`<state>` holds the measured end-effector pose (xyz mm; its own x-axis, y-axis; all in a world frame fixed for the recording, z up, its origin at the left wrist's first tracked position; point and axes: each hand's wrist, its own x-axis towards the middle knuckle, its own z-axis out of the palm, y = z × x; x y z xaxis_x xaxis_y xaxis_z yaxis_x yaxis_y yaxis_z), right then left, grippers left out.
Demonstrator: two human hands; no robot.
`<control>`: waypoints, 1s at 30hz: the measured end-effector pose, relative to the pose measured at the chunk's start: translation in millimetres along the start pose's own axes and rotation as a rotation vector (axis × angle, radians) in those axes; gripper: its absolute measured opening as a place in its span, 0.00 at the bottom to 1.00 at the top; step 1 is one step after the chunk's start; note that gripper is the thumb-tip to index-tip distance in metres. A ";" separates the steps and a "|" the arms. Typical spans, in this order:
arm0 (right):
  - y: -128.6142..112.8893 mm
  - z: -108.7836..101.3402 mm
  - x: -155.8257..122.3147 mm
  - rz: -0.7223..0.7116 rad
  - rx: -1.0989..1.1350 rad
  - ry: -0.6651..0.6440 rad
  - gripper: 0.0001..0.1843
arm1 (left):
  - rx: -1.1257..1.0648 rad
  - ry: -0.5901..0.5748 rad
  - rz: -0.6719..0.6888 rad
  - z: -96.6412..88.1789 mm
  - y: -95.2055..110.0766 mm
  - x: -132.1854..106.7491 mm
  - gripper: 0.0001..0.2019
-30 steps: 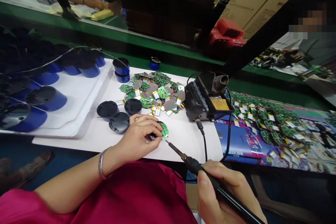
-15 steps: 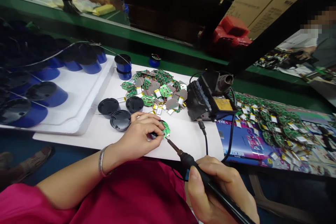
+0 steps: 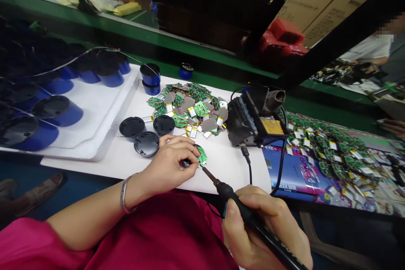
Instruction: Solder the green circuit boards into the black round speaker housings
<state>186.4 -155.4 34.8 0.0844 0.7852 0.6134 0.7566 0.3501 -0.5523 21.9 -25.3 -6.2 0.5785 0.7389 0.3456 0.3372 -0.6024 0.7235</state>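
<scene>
My right hand [image 3: 268,223] grips the black handle of a soldering iron [image 3: 226,192]. The iron's tip points up and left, at the lower edge of a round green circuit board [image 3: 201,155]; whether it touches is too small to tell. Over the left side of that board my left hand [image 3: 175,158] is closed, thumb and forefinger pinched together. What the pinch holds is hidden by the fingers. A dark round part lies under the fingertips, mostly covered. Close to the left hand are three black round caps [image 3: 147,144], one with a thin wire.
Behind the hands lies a heap of circuit boards with small silver batteries [image 3: 190,107]. A black soldering station [image 3: 243,118] with a yellow sponge stands right of it. Blue cups [image 3: 60,112] fill a white foam tray [image 3: 104,135] at left. More boards [image 3: 335,147] lie at right.
The view has shifted slightly. Both hands, the iron and the board keep nearly the same positions relative to one another.
</scene>
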 end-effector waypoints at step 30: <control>6.3 -9.1 8.4 0.033 -0.235 0.215 0.14 | -0.018 0.001 -0.014 0.3 1.4 2.4 0.07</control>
<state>197.7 -151.2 41.6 0.2277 0.6597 0.7162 0.8779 0.1792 -0.4441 23.9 -24.4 -4.5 0.5731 0.7473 0.3363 0.3312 -0.5866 0.7391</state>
